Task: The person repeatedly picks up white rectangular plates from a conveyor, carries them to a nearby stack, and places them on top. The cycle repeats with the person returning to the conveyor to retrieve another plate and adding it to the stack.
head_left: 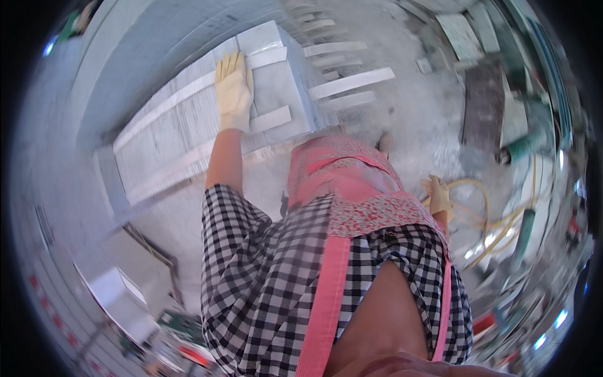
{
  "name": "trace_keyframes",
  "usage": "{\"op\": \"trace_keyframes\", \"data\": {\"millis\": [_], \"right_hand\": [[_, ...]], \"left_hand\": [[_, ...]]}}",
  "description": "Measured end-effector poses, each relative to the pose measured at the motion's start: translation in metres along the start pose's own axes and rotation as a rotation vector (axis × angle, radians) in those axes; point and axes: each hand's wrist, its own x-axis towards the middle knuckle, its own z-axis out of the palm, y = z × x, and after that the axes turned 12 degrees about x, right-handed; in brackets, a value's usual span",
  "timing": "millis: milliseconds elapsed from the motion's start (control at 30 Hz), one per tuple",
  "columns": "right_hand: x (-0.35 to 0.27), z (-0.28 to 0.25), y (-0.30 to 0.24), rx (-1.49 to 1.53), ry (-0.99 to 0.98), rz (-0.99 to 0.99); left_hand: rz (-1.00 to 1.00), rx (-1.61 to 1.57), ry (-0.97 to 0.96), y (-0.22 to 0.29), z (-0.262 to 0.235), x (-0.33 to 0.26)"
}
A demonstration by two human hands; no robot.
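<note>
From my remote post, left hand (234, 90) lies flat, fingers extended, atop the stack of pale slabs (179, 122) near the far-left edge of the floor (414, 113), likely steadying it; right hand (439, 193) hangs beside pink apron (352, 164), grip I cannot tell.

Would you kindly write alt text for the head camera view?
A person's gloved left hand lies flat on a long white stack with pale strips across it, while the gloved right hand is at the person's right side. They wear a pink apron over a checked garment.
</note>
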Motion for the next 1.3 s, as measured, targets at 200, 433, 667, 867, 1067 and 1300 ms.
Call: {"op": "trace_keyframes", "data": {"millis": [200,433,667,867,1067,1300], "right_hand": [[0.111,-0.07,-0.045,0.088,-0.184,-0.063],[0.114,-0.101,-0.062,0.255,-0.108,-0.138],[0.092,-0.109,-0.036,0.285,-0.086,-0.196],[0.122,-0.124,-0.036,0.444,-0.055,-0.102],[0.197,-0.135,-0.062,0.363,-0.107,-0.074],[0.267,-0.127,-0.162,0.252,-0.015,-0.093]], "left_hand": [[-0.097,0.281,-0.022,0.053,-0.026,0.017],[0.028,-0.551,-0.055,0.228,-0.002,-0.004],[-0.296,-0.749,-0.593,0.341,0.096,-0.035],[-0.497,-0.834,-0.768,0.334,0.163,-0.028],[-0.452,-1.086,-0.956,0.333,0.184,0.01],[-0.656,-0.991,-0.949,0.354,0.211,0.08]]}}
